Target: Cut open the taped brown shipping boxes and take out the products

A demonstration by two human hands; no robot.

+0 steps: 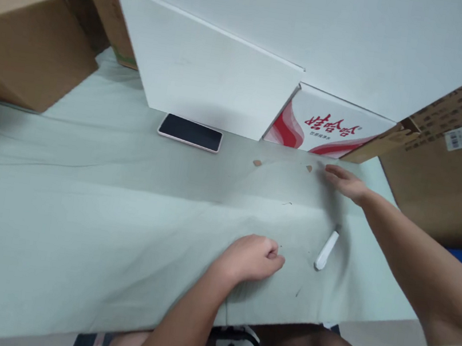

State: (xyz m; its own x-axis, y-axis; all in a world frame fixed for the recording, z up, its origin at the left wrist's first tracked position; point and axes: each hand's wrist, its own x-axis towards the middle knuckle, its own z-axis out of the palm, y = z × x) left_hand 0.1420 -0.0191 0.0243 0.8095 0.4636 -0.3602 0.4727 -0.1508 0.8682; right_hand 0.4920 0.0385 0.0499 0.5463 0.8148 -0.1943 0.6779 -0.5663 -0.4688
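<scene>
My left hand (pixel 251 257) rests on the cloth near the front of the table, its fingers curled into a loose fist with nothing showing in it. Farther back on the right, my right hand (pixel 344 183) reaches over the cloth, fingers stretched out and holding nothing. Just left of its fingertips lies a small brown scrap (pixel 309 168); another brown scrap (pixel 257 163) is farther left. Between my two hands lies a slim white-handled tool (pixel 326 251) with a short dark tip, like a utility knife, touched by neither.
A large white carton panel (pixel 211 72) stands at the back, beside a red-and-white printed panel (pixel 329 124). Before it lies a phone (pixel 190 133) on the pale green tablecloth (pixel 53 227). Brown cardboard boxes (pixel 28 44) stand at left; another carton (pixel 452 171) borders the right.
</scene>
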